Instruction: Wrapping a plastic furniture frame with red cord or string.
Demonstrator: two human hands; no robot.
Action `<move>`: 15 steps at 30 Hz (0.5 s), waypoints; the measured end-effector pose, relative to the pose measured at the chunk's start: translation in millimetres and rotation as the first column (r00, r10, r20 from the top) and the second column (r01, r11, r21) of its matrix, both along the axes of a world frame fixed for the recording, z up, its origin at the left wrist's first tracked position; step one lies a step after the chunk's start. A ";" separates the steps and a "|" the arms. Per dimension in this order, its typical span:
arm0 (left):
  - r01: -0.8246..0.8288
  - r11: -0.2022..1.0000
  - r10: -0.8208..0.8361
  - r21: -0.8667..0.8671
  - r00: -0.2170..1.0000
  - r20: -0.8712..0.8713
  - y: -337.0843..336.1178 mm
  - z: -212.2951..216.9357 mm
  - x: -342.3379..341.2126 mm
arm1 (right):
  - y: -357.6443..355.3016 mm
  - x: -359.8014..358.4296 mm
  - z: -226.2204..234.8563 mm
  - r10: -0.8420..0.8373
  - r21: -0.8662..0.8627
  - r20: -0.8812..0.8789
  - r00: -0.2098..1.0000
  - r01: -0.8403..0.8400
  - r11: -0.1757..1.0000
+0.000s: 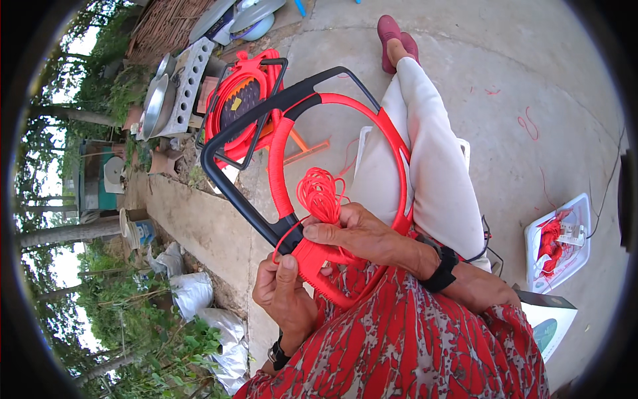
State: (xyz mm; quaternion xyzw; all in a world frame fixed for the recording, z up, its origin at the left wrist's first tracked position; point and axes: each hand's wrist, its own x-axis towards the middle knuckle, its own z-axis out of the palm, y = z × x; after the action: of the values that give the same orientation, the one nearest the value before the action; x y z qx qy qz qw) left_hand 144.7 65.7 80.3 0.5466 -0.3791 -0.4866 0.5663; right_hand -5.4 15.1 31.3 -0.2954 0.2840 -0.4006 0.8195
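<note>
Left hand (284, 287) clenched under the wrapped corner of the black frame (229, 136), right hand (352, 233) pinching the bundle of red cord (321, 193) against it — cord soft, light, tangle-prone, frame probably stiff and light — all held above the lap, best gripped at that corner.

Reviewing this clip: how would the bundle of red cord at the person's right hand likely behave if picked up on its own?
The red cord bundle would probably be floppy: its thin strands loop loosely and droop over the right hand. It looks light for its size, being mostly open loops. It may tangle or snag easily, since loose strands trail toward the red hoop on the black frame.
</note>
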 end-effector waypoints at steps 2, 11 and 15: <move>-0.012 1.000 0.013 0.007 1.000 -0.012 -1.4 6.4 -8.1 | -1.0 5.0 -4.0 -0.063 -0.080 -0.010 0.998 0.062 0.995; -0.058 0.997 0.053 0.050 0.994 0.091 1.1 -2.0 5.2 | 0.9 7.5 -10.1 -0.105 -0.208 -0.032 0.994 0.096 0.973; -0.051 0.999 0.049 0.013 0.993 0.108 -3.0 -4.4 7.5 | -1.8 4.5 -9.4 -0.075 -0.104 -0.006 0.997 0.074 0.992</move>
State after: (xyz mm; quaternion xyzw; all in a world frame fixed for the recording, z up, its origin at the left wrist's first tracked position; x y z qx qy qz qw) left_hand 152.2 62.6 75.9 0.5858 -0.3915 -0.4450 0.5528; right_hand -0.9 13.3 21.9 -0.3287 0.2775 -0.4435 0.7863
